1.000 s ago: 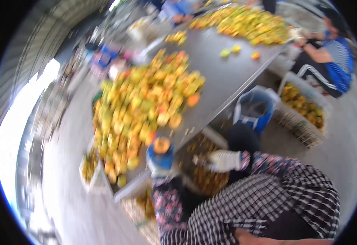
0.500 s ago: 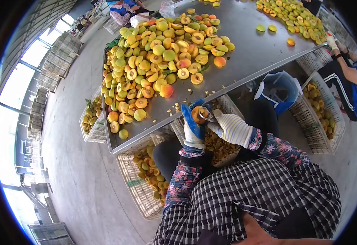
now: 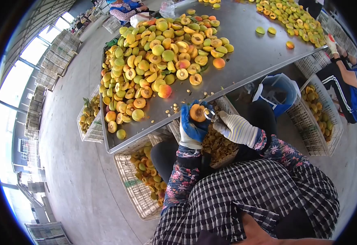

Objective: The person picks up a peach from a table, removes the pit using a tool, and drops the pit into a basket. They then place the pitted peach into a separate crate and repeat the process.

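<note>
My left hand [image 3: 192, 127], in a blue-palmed glove, is closed around a halved peach [image 3: 197, 113] with its orange cut face and central hollow turned up. My right hand [image 3: 236, 128], in a striped white glove, grips a small metal pitting tool [image 3: 211, 116] with a curved, ring-like end. The tool's end is beside the peach half's right edge, with a small pale piece, perhaps the stone, at its tip. Both hands are just off the near edge of the metal table [image 3: 243, 67]. A large heap of halved peaches [image 3: 158, 57] lies beyond them.
Crates of peach halves stand left [image 3: 123, 171] and right [image 3: 335, 122] of my legs; another crate [image 3: 221, 149] sits below my hands. A blue bucket [image 3: 282, 108] stands under the table edge. Loose stones [image 3: 175, 107] lie near the rim. A co-worker [image 3: 349, 77] sits at right.
The tool has drawn back from over the peach half to its right edge, a small pale piece now at its tip. The peach's cut face is now more exposed.
</note>
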The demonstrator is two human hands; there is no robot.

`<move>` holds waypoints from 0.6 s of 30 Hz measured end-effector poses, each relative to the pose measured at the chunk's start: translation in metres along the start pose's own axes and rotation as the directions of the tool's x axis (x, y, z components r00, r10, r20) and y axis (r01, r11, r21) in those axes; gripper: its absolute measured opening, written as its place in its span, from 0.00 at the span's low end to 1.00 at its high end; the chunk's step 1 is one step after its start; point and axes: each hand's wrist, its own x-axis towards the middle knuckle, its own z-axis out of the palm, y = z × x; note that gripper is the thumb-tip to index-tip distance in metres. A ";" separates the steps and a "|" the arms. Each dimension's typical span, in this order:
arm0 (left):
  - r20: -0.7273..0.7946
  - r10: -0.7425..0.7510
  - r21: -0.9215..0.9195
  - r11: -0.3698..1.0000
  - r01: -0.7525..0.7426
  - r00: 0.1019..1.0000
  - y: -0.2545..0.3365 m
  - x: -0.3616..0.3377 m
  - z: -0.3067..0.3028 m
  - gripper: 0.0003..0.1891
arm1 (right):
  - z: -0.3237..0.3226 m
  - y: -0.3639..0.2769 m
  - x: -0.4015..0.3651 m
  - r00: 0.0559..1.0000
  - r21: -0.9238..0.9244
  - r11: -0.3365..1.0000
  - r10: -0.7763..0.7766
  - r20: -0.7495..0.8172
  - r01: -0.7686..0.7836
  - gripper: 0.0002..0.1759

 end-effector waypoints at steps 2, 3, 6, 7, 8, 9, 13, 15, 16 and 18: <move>0.082 0.047 0.054 0.997 -0.052 0.996 -0.001 -0.004 -0.003 0.24 | -0.006 0.008 0.001 0.999 -0.032 0.999 0.031 0.026 -0.031 0.23; 0.077 0.089 0.070 0.993 -0.095 0.993 -0.002 -0.005 -0.001 0.23 | -0.016 -0.009 0.003 0.981 0.246 0.952 0.157 0.115 -0.181 0.24; 0.095 0.144 0.078 0.985 -0.151 0.985 -0.004 -0.010 0.002 0.22 | -0.008 0.011 -0.002 0.980 0.210 0.960 0.165 0.107 -0.185 0.23; 0.092 0.162 0.116 0.978 -0.172 0.982 -0.004 -0.011 0.002 0.22 | -0.005 0.018 -0.002 1.000 -0.079 0.997 0.006 0.010 -0.005 0.21; 0.092 0.183 0.156 0.968 -0.195 0.979 -0.003 -0.012 0.002 0.22 | -0.002 0.023 -0.004 0.998 0.053 0.997 0.047 0.046 -0.050 0.21; 0.073 0.222 0.147 0.962 -0.231 0.972 -0.004 -0.010 0.000 0.22 | -0.003 0.018 -0.004 0.993 0.182 0.978 0.082 0.090 -0.097 0.21; 0.034 0.227 0.050 0.972 -0.229 0.973 -0.004 -0.009 0.003 0.23 | -0.015 -0.008 -0.004 0.855 0.439 0.743 0.362 0.371 -0.505 0.20; 0.055 0.190 0.097 0.976 -0.194 0.980 -0.001 -0.007 -0.002 0.24 | -0.014 -0.007 -0.003 0.882 0.439 0.771 0.349 0.315 -0.462 0.19; 0.064 0.175 0.120 0.976 -0.182 0.982 0.000 -0.007 -0.005 0.24 | -0.012 -0.005 -0.002 0.895 0.437 0.785 0.339 0.291 -0.439 0.18; -0.025 0.193 0.185 0.965 -0.185 0.981 -0.005 -0.008 -0.002 0.25 | -0.008 0.001 0.002 0.992 0.189 0.975 0.103 0.075 -0.115 0.17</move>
